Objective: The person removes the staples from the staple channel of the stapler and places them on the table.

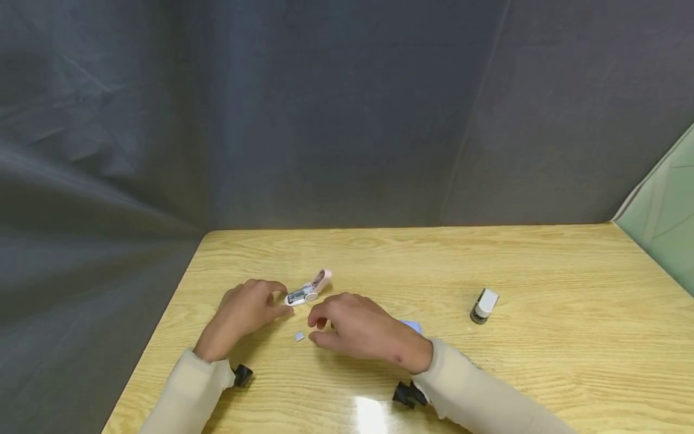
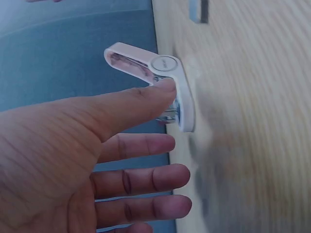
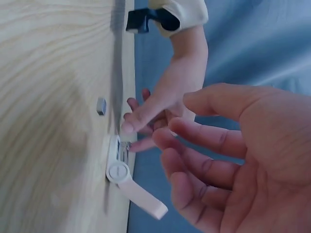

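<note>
A small pink-and-white stapler [image 1: 303,294] lies on the table with its pink top arm [image 3: 143,198] swung up and back, baring the metal inside. My left hand [image 1: 246,308] is at its near-left end, thumb and forefinger apart on either side. In the left wrist view the thumb [image 2: 136,104] overlaps the stapler; whether it touches I cannot tell. The other fingers extend loosely. My right hand [image 1: 360,328] hovers right of the stapler, fingers loosely curled with nothing between them. Just left of its fingertips lies a small grey block [image 1: 300,336], apart from both hands; it looks like a strip of staples.
Farther right on the wooden table [image 1: 553,337] is a small white-and-dark device [image 1: 484,305], possibly another stapler. A flat blue item [image 1: 412,326] shows partly behind my right wrist. A dark curtain [image 1: 347,120] hangs along the table's back and left edges.
</note>
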